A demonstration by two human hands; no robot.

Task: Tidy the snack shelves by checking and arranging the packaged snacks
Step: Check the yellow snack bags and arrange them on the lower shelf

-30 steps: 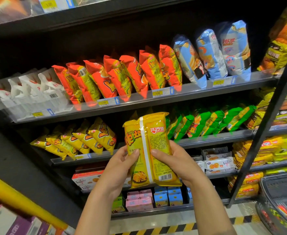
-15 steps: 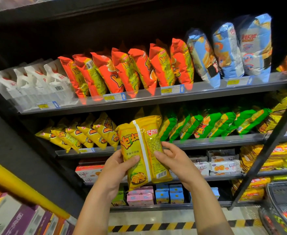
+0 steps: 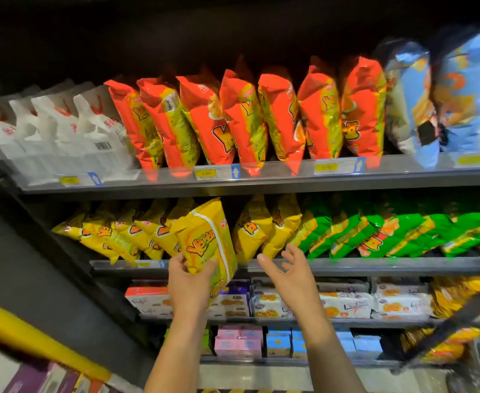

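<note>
Left hand (image 3: pixel 189 282) grips the lower half of a yellow snack bag (image 3: pixel 205 245), thumb across the front, fingers curled round its left edge. The bag stands near upright, its top at a gap in the row of yellow bags (image 3: pixel 253 228) on the second shelf (image 3: pixel 375 265), its bottom hanging before the shelf lip. Its orange lettering starts with "Y"; the rest is blurred. Right hand (image 3: pixel 287 273) is spread wide, holding nothing, just below that row. A price tag (image 3: pixel 206 173) under the orange-red bags (image 3: pixel 278 117) reads 4.00.
</note>
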